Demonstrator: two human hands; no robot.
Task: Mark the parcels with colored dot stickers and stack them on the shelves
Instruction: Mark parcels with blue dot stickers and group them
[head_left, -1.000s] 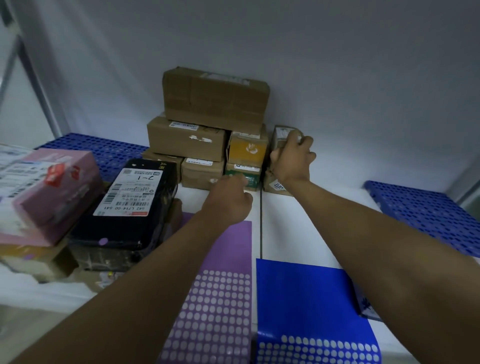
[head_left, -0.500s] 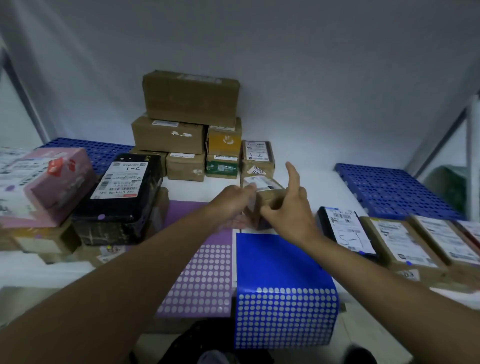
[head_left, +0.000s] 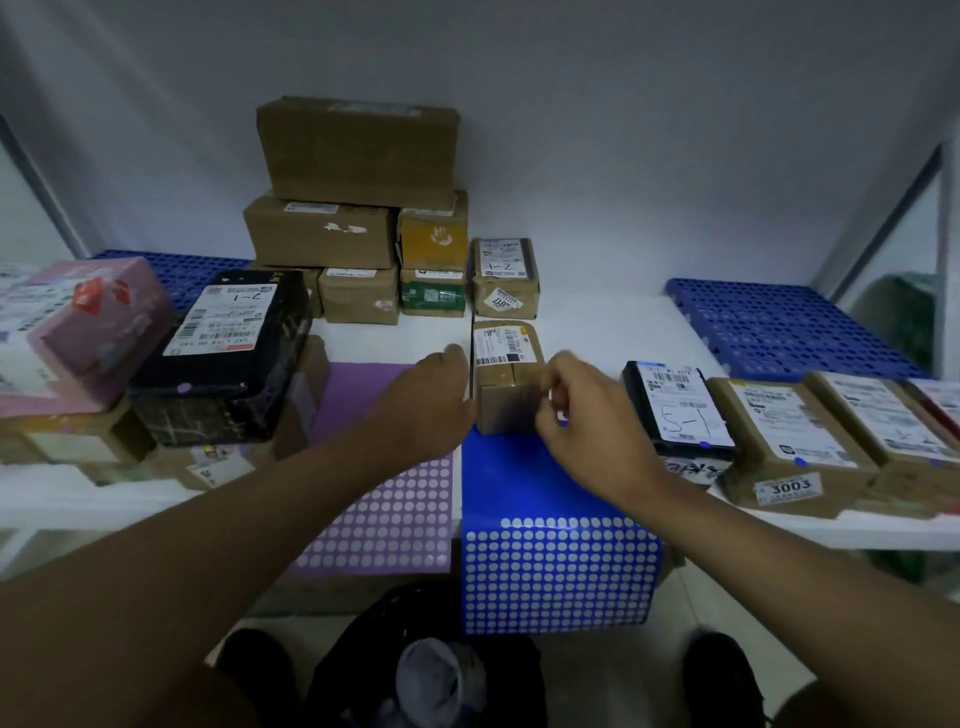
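Note:
A small brown parcel (head_left: 506, 376) with a white label stands on the white shelf (head_left: 597, 327), at the far edge of the blue dot-sticker sheet (head_left: 556, 561). My left hand (head_left: 431, 400) lies against the parcel's left side with its fingers hidden behind the knuckles. My right hand (head_left: 587, 415) is at the parcel's right front corner, curled fingers and thumb pinching its edge, slightly blurred. The purple dot-sticker sheet (head_left: 384, 509) lies under my left forearm. Marked parcels are stacked against the back wall (head_left: 358, 150).
A pink parcel (head_left: 88, 322) and a black parcel (head_left: 228, 353) top a pile at the left. At the right lie a black parcel marked 5-1 (head_left: 680, 410) and brown parcels (head_left: 789, 441). Blue perforated mats (head_left: 779, 332) cover the shelf ends. A dark bag (head_left: 431, 665) sits on the floor.
Both hands drew back from the back stack, bringing the small brown parcel toward me. It now stands at the blue sheet's far edge, and the view has pulled back.

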